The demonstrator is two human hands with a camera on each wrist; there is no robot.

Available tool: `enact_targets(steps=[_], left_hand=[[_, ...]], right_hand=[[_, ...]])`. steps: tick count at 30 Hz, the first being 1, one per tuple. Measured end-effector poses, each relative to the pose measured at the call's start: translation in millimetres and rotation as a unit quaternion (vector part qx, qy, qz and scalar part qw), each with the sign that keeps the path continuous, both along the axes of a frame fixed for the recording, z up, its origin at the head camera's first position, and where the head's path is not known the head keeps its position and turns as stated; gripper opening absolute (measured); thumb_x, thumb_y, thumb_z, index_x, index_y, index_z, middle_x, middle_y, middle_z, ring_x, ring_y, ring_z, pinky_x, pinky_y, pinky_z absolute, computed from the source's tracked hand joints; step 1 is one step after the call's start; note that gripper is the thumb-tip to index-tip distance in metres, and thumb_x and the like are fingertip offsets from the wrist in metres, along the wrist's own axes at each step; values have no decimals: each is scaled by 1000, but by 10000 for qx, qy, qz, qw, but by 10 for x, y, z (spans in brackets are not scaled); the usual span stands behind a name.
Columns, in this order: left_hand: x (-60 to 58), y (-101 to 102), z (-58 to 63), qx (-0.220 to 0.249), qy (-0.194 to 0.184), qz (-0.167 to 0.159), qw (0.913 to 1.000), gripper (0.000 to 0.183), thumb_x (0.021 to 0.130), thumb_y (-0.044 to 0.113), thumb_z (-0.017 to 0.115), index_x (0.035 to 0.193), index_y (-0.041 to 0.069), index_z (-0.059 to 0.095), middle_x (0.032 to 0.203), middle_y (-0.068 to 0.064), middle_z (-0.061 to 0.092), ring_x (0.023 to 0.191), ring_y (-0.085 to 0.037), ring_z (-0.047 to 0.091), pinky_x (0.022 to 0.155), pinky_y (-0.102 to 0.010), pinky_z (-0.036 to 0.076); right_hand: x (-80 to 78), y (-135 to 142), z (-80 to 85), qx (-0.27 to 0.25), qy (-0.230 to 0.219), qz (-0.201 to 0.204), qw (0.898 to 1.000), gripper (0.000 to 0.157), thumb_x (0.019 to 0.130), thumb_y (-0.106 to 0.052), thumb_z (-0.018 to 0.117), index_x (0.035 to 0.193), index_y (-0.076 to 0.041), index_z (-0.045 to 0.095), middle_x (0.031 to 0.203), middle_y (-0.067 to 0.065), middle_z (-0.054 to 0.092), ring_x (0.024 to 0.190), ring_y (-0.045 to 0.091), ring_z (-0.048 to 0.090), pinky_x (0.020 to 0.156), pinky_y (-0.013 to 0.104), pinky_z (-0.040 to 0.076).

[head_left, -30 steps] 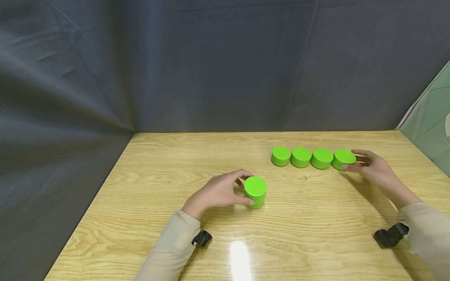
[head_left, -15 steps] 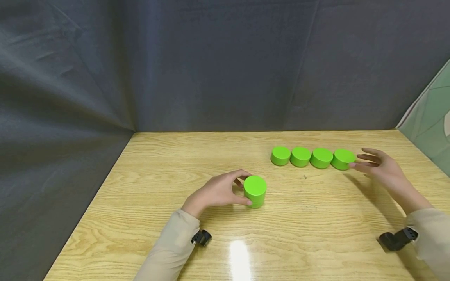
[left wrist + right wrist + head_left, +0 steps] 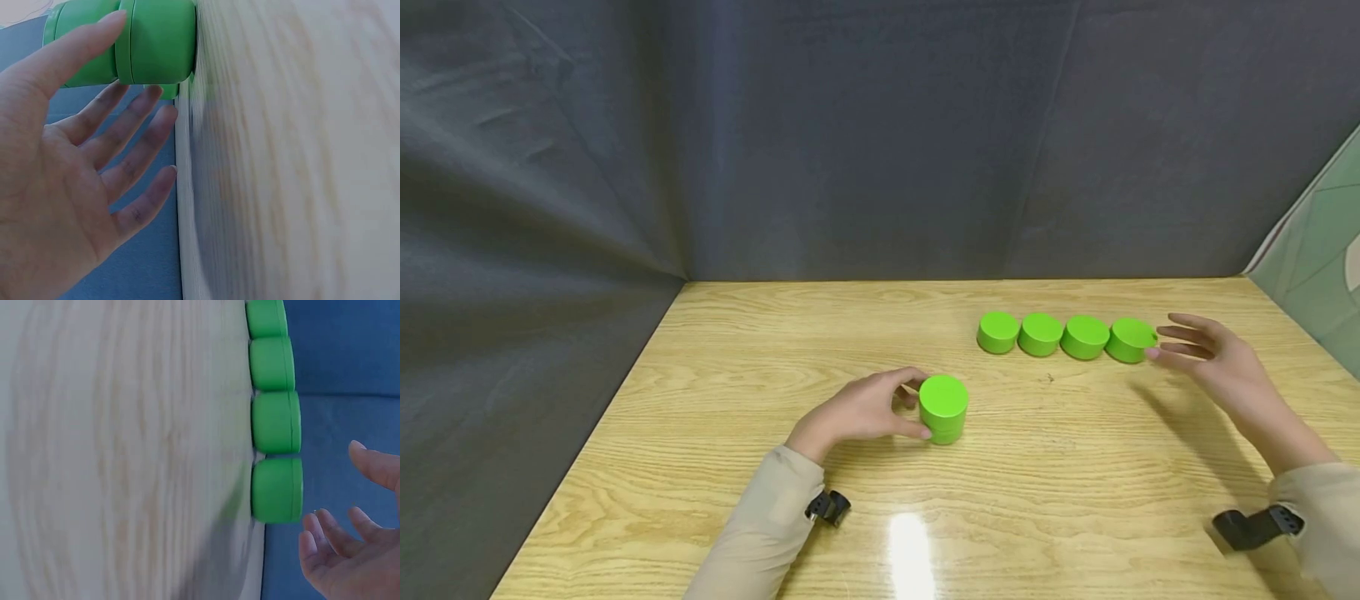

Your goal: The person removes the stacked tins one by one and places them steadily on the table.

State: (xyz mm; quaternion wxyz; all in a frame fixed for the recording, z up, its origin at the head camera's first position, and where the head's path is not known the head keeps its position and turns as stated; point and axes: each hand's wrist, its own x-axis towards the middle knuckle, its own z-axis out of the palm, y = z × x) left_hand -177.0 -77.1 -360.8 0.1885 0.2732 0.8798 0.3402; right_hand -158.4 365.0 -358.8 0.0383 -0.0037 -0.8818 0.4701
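Two round green lidded tins stand as a stack [image 3: 943, 408] near the middle of the wooden table. My left hand [image 3: 868, 406] is at the stack's left side, thumb toward its near side and fingers toward the far side. In the left wrist view, the fingers of my left hand [image 3: 81, 150] are spread and fairly straight beside the stack [image 3: 159, 44]. Several similar green tins form a row farther back, ending at the rightmost tin [image 3: 1131, 340]. My right hand [image 3: 1225, 367] hovers just right of that tin [image 3: 277, 490], holding nothing, fingers loosely extended.
The wooden table [image 3: 737, 358] ends at a dark cloth [image 3: 865, 150] at the back and left. A pale green patterned surface [image 3: 1315, 242] borders the right side. Black wrist cameras [image 3: 829, 507] sit on both sleeves.
My right hand has moved right, off the rightmost tin. The fingers and thumb of my left hand have drawn slightly left from the stack. The tins stay in place.
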Motion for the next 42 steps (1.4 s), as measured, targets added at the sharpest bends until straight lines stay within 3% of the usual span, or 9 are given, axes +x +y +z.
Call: enact_targets(steps=[12,20,27,42], left_hand=[[-17,-11,-30,3,-185,-87,9998,63,84,33,81,139,22,54,128,8,60,111,-11,60,95,-35,48],[-30,-3,-29,-94,-61,-161,9998,59,85,32,80,138,21,56,126,7,62,110,-13,60,95,-35,47],[-34,-6,-27,-102,-56,-209,9997,61,85,35,80,139,21,55,126,7,62,110,-12,60,96,-34,47],[-30,7,-32,-133,-2,-276,9995,63,85,38,79,141,21,54,126,8,61,109,-10,59,94,-32,47]], right_hand=[[95,-357,154,-167,418,123,9989,65,95,-16,69,151,-14,37,111,-36,52,97,-17,52,74,4,41],[125,-558,238,-148,550,277,9980,63,94,-15,70,150,-11,39,116,-31,53,102,-12,51,77,5,42],[137,-679,228,-349,791,585,9945,52,93,-6,69,135,-28,48,117,-27,57,98,-11,56,78,7,45],[166,-970,164,-162,804,982,9918,51,93,-9,70,138,2,47,118,-19,58,103,-3,56,81,9,45]])
